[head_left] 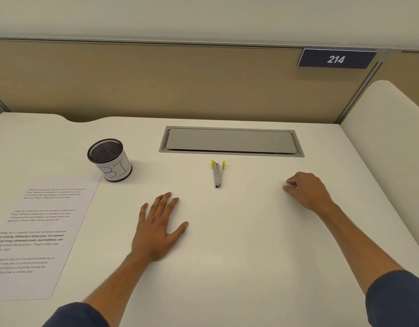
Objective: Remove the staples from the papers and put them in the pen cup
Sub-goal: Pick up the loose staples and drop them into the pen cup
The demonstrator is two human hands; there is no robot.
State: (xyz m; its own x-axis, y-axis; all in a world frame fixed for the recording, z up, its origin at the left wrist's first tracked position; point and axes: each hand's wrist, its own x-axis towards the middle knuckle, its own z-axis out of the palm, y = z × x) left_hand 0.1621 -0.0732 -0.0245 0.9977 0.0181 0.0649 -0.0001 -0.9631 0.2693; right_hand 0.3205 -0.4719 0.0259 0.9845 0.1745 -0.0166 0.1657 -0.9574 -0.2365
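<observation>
A black mesh pen cup (109, 160) with a white label stands upright at the back left of the white desk (227, 267). A printed sheet of paper (36, 234) lies flat at the left, in front of the cup. A metal staple remover (218, 173) with yellow tabs lies in the middle of the desk. My left hand (160, 228) rests flat on the desk with its fingers spread, below and left of the remover. My right hand (306, 191) is at the right, its fingertips curled down onto small pale bits, possibly staples (282, 182), too small to tell.
A grey cable hatch (231, 140) is set into the desk behind the staple remover. A beige partition (180, 83) with a "214" sign (336, 59) closes off the back. Another white desk surface (387, 128) rises at the right.
</observation>
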